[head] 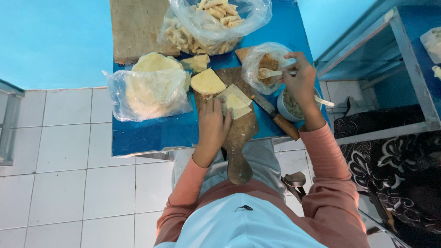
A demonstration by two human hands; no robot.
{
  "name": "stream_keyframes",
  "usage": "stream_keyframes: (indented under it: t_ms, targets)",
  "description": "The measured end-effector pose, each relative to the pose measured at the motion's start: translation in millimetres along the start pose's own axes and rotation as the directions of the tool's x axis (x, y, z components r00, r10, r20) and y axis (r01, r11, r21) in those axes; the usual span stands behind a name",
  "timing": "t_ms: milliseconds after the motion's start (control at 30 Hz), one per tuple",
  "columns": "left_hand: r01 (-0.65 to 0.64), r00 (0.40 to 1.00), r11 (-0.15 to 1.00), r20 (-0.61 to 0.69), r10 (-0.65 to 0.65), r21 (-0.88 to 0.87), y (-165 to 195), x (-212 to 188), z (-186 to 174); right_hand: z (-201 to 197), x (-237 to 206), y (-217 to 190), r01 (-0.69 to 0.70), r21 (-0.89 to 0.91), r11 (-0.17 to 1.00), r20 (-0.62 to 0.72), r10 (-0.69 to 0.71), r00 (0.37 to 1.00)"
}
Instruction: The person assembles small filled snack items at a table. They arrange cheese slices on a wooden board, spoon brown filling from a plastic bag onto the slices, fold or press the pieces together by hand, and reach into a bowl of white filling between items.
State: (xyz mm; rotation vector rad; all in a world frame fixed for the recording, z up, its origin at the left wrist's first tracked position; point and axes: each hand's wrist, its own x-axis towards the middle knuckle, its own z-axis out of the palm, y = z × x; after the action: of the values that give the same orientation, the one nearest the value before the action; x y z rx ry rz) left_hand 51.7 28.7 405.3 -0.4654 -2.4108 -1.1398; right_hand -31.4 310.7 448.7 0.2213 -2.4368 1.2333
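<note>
— What are the hands doing?

— The left hand (215,124) lies flat, fingers spread, pressing a folded pastry wrapper (235,103) onto the wooden cutting board (241,138) on the blue bench (151,133). The right hand (301,80) grips a white spoon (272,72), dipped into a small clear bag of brown filling (266,64).

— Anything beside them?

— A knife (275,117) lies between board and white bowl (290,106); bagged round wrappers (151,89) sit left.

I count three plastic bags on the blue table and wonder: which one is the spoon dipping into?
The small bag of brown filling nearest the right hand, which holds the spoon in it. The other two hold flat wrappers and finished rolls.
</note>
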Motion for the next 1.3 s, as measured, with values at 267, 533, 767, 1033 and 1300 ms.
stream_keyframes:
  t_ms: [267,533,767,1033,1300]
  targets:
    - [-0.003,0.995,0.99,0.096,-0.01,0.138,2,-3,-14,-13,1,17,-0.095,0.166,0.981,0.004,0.096,0.995]
    - [-0.018,1.0,0.99,0.003,0.018,0.139,-5,3,-5,-37,-24,-8,-0.099,0.271,0.957,-0.009,0.106,0.994]
    - [0.003,0.996,0.998,-0.089,0.002,0.057,-6,2,-5,4,-75,-41,-0.182,0.381,0.907,0.073,0.167,0.983]
    - [0.049,0.998,0.961,-0.023,-0.058,-0.272,-5,2,-13,54,-109,-57,0.053,0.123,0.991,-0.093,-0.042,0.995]
    - [0.102,0.994,0.933,0.0,-0.108,-0.344,0,4,-13,52,-125,-82,0.469,-0.278,0.839,0.006,-0.486,0.874]
